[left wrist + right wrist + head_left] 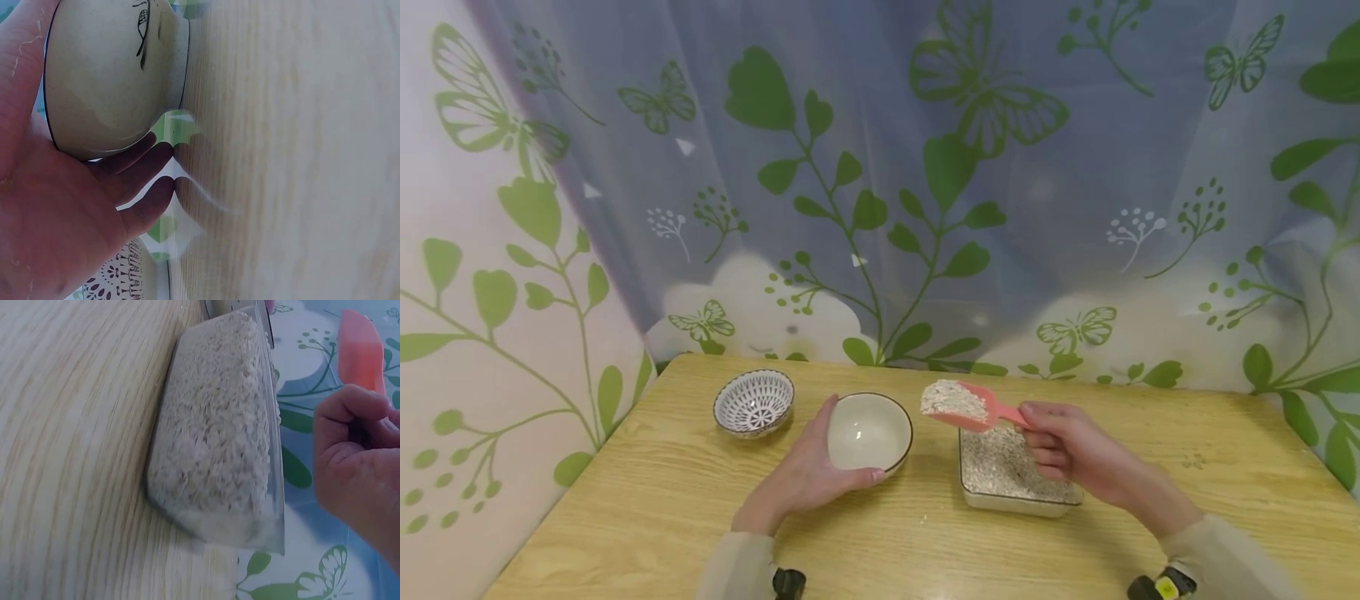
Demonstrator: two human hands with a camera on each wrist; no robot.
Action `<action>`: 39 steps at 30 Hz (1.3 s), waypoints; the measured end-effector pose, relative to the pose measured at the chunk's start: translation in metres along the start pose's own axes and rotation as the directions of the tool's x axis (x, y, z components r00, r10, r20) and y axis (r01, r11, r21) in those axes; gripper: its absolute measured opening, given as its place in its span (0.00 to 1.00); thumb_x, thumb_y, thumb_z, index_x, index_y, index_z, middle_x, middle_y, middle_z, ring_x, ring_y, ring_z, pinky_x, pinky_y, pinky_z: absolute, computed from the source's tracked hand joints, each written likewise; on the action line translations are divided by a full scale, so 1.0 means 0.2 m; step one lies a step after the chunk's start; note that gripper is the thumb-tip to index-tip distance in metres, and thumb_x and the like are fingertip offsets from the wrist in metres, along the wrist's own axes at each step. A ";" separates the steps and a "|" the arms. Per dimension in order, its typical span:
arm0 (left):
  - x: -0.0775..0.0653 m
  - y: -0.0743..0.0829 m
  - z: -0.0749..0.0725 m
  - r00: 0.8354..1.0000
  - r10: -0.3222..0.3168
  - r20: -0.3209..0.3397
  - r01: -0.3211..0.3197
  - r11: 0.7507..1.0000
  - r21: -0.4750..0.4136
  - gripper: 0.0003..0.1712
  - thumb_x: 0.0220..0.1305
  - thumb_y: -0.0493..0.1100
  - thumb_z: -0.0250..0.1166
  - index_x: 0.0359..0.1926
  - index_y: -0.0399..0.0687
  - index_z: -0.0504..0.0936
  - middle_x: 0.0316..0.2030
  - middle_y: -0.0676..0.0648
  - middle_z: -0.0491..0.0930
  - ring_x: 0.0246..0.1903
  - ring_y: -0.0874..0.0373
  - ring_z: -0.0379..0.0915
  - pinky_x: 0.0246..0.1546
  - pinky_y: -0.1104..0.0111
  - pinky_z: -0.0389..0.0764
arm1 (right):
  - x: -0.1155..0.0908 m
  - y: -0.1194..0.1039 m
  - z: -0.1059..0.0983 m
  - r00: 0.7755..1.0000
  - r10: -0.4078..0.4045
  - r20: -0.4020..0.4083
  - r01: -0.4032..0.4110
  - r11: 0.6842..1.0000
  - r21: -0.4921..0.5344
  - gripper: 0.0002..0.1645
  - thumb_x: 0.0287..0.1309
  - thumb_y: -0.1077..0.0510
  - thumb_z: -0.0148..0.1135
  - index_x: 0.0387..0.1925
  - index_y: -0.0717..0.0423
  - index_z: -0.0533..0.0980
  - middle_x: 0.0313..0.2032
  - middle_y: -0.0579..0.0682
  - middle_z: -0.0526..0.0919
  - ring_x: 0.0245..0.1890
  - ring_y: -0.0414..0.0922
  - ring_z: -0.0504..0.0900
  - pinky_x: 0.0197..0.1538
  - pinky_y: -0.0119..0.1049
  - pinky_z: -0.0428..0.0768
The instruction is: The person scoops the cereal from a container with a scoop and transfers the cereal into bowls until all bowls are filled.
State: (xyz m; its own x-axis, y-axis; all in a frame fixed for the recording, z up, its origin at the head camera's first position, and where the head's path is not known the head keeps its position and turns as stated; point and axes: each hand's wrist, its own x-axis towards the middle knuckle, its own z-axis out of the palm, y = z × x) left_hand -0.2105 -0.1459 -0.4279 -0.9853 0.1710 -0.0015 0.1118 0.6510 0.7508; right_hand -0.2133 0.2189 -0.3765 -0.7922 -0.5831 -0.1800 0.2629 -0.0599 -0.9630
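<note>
In the head view my right hand [1067,446] grips the handle of a pink scoop [977,408] heaped with pale oat flakes [951,398]. The scoop is raised over the back left of a rectangular container [1022,504] filled with oats; in the right wrist view its see-through wall [244,531] shows the flakes. My left hand [812,475] holds a cream bowl [868,433] with a dark rim, thumb at the near edge and fingers around the left side. No food shows inside that bowl. In the left wrist view its outer wall [100,75] carries a dark drawing.
A smaller black-and-white patterned bowl [754,403] stands on the wooden table [647,500], left of my left hand. A few flakes lie on the table between the bowl and the container. A curtain [880,208] printed with leaves and butterflies hangs behind the table's back edge.
</note>
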 end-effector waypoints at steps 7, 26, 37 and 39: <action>0.01 -0.01 0.00 1.000 0.009 0.001 -0.009 1.000 -0.005 0.76 0.43 0.68 0.80 0.82 0.45 0.45 0.75 0.32 0.60 0.70 0.36 0.65 0.68 0.38 0.70 | 0.06 0.00 0.05 0.999 0.019 -0.031 -0.020 0.999 -0.040 0.15 0.81 0.47 0.44 0.36 0.50 0.66 0.20 0.39 0.57 0.18 0.38 0.51 0.24 0.32 0.54; 0.01 -0.02 0.01 1.000 0.018 0.002 -0.018 1.000 -0.015 0.77 0.41 0.68 0.80 0.82 0.45 0.45 0.73 0.34 0.64 0.68 0.39 0.67 0.68 0.42 0.72 | 0.21 0.01 0.20 0.992 0.050 -0.118 -0.085 0.947 -0.309 0.17 0.81 0.49 0.43 0.35 0.55 0.62 0.19 0.43 0.54 0.17 0.40 0.49 0.24 0.35 0.55; 0.01 -0.02 0.00 1.000 0.019 0.013 -0.019 1.000 -0.009 0.77 0.42 0.68 0.80 0.82 0.44 0.44 0.76 0.34 0.60 0.73 0.38 0.61 0.72 0.40 0.66 | 0.27 0.01 0.29 0.983 -0.020 -0.181 -0.072 0.870 -0.488 0.20 0.80 0.53 0.44 0.53 0.65 0.75 0.15 0.42 0.60 0.14 0.38 0.57 0.19 0.30 0.65; 0.01 -0.02 0.01 1.000 0.015 0.013 -0.015 1.000 -0.011 0.77 0.42 0.68 0.80 0.82 0.44 0.44 0.76 0.34 0.60 0.73 0.38 0.61 0.72 0.41 0.66 | 0.27 0.01 0.31 0.983 -0.031 -0.183 -0.072 0.846 -0.528 0.21 0.79 0.52 0.45 0.54 0.65 0.75 0.14 0.42 0.61 0.12 0.38 0.58 0.19 0.31 0.66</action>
State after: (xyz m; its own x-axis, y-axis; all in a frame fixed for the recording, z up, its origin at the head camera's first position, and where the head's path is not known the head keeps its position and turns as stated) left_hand -0.2126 -0.1470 -0.4310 -0.9818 0.1900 0.0013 0.1250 0.6405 0.7577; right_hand -0.2220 0.1373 -0.3755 -0.8873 -0.4230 -0.1837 -0.0117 0.4189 -0.9080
